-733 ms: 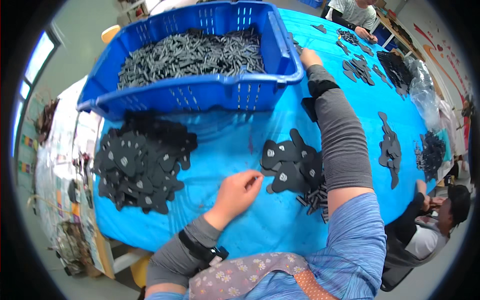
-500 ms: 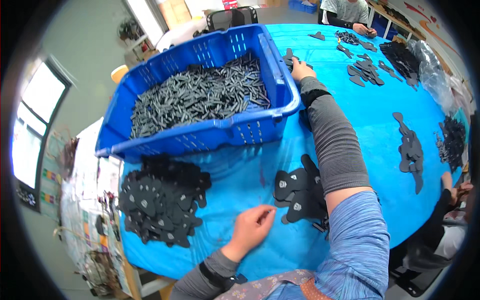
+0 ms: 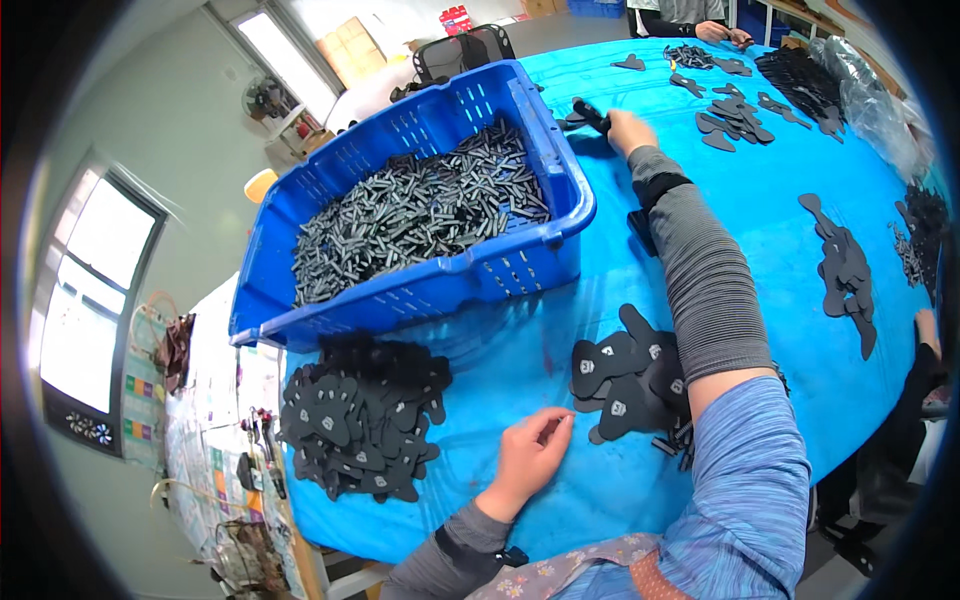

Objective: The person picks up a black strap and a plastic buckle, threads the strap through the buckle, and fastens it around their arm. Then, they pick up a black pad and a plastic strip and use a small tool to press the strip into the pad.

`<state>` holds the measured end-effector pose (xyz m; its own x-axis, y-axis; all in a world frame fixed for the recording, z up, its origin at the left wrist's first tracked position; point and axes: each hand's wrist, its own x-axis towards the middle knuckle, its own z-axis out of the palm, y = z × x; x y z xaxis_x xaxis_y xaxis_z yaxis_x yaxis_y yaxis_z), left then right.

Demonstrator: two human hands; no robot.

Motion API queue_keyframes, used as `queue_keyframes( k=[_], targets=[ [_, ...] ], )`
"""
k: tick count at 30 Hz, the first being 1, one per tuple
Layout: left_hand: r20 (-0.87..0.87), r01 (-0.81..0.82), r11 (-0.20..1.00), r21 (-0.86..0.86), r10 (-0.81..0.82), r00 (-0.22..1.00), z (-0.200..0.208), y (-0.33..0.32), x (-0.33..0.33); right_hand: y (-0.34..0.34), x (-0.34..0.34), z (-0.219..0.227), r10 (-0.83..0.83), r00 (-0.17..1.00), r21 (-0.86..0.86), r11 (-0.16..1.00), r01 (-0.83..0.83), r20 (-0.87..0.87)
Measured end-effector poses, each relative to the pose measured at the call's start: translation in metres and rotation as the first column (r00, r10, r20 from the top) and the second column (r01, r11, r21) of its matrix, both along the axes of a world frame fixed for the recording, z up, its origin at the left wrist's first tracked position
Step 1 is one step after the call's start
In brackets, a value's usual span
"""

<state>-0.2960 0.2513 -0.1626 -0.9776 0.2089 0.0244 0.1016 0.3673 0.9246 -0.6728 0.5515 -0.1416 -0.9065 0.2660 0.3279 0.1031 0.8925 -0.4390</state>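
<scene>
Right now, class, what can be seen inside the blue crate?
The blue crate holds a loose heap of short dark strips. The heap covers most of the crate's bottom, so anything buried beneath it cannot be seen.

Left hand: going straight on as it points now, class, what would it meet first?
The left hand would probably meet the small pile of flat black pieces first, unless it passes above; the hand's height is unclear.

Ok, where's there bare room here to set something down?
The blue tablecloth is bare between the right grey sleeve and the long stack of black cutouts. A smaller patch lies between the left cutout pile and the left hand. It's crowded far right beside the clear plastic bag and at the middle cutout pile.
</scene>
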Motion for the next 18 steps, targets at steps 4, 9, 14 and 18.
queue_keyframes(
  k=[4, 9, 14, 18],
  targets=[
    [-0.050, -0.004, 1.000, -0.002, 0.004, 0.999, 0.000, 0.000, -0.006, 0.034, 0.002, 0.020, 0.007, 0.985, -0.118, 0.993, -0.027, -0.172],
    [-0.112, -0.008, 1.000, -0.017, 0.006, 0.994, 0.001, -0.003, -0.003, 0.052, 0.037, 0.058, 0.078, 0.989, -0.039, 0.996, -0.084, -0.122],
    [-0.144, 0.027, 0.999, 0.041, -0.021, 0.989, -0.006, 0.001, -0.003, 0.063, 0.091, 0.083, 0.128, 0.978, 0.005, 0.992, -0.129, -0.163],
    [-0.208, 0.019, 0.999, 0.041, -0.010, 0.978, -0.006, -0.003, -0.003, 0.045, 0.146, 0.107, 0.323, 0.919, 0.106, 0.946, -0.306, -0.227]
  ],
)
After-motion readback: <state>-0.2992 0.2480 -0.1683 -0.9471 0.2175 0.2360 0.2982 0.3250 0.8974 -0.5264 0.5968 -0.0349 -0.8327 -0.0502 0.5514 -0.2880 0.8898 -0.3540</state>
